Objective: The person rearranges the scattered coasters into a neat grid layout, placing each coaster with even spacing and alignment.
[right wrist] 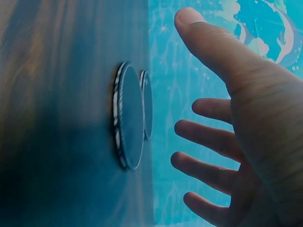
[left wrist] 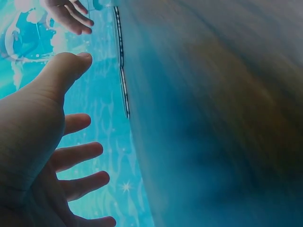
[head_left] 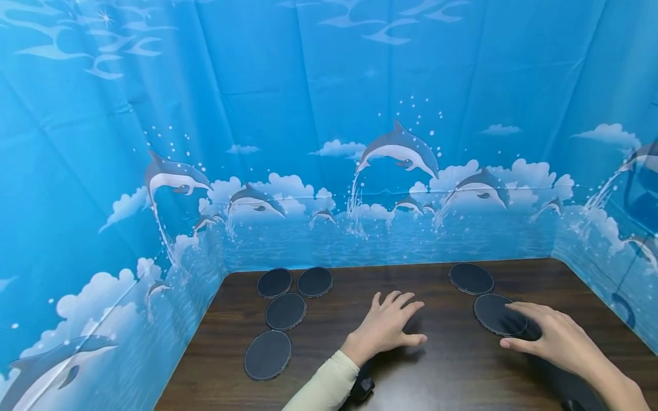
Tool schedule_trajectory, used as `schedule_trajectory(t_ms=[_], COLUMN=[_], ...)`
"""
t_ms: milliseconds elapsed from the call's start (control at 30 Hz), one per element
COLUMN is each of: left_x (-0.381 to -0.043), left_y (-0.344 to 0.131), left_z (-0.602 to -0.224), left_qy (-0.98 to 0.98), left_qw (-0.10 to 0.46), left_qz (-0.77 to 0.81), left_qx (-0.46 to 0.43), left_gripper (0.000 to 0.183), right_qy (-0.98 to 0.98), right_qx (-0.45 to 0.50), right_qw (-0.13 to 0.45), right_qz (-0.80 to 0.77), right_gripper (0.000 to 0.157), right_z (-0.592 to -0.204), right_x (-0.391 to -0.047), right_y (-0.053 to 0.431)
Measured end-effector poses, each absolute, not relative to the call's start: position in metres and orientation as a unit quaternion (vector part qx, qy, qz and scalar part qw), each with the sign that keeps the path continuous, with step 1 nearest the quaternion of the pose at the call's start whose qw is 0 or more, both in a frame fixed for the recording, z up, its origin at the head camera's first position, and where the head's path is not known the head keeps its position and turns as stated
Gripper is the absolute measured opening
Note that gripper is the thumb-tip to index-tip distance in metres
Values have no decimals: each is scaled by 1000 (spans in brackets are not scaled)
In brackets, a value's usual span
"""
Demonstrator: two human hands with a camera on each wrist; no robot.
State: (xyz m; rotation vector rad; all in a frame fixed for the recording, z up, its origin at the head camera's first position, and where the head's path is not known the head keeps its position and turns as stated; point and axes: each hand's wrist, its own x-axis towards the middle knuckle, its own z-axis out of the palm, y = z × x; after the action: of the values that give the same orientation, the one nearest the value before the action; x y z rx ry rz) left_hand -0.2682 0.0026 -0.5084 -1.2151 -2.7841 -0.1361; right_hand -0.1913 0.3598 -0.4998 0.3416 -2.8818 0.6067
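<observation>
My left hand (head_left: 386,326) hovers over the middle of the table with fingers spread and nothing in it. In the left wrist view its thumb and fingers (left wrist: 78,158) stand apart. My right hand (head_left: 557,337) is held above the near edge of a round black coaster (head_left: 496,315), fingers extended; the right wrist view shows a gap between the hand (right wrist: 255,127) and that coaster (right wrist: 130,118). Behind it, another black coaster (head_left: 471,278) lies close against the first. Both lie flat and have a pale, stitched-looking rim.
On the table's left side lie several more round black coasters: two at the back (head_left: 275,282) (head_left: 315,281), one below them (head_left: 285,311), and one nearer me (head_left: 268,355). A blue dolphin-print curtain (head_left: 329,171) surrounds the dark wooden table (head_left: 221,342) at the back and sides.
</observation>
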Motion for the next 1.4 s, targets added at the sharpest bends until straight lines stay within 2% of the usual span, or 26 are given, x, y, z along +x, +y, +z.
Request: schedule_trajectory(t_ms=[267, 867, 1100, 1400], left_x=[-268, -276, -283, -303], left_y=[11, 77, 92, 112], left_z=[-508, -502, -509, -525], left_qy=[-912, -918, -924, -933], left_qw=[43, 67, 55, 21], left_qz=[-48, -55, -56, -78], left_qx=[-405, -388, -374, -350], left_gripper=[72, 69, 68, 69], right_qy=[-978, -971, -976, -983], right_qx=[92, 122, 107, 77], right_qw=[67, 94, 101, 59], right_qz=[174, 182, 162, 157], right_gripper=[90, 90, 94, 94], right_z=[-508, -493, -494, -501], right_x=[-192, -217, -217, -221], right_y=[367, 363, 375, 398])
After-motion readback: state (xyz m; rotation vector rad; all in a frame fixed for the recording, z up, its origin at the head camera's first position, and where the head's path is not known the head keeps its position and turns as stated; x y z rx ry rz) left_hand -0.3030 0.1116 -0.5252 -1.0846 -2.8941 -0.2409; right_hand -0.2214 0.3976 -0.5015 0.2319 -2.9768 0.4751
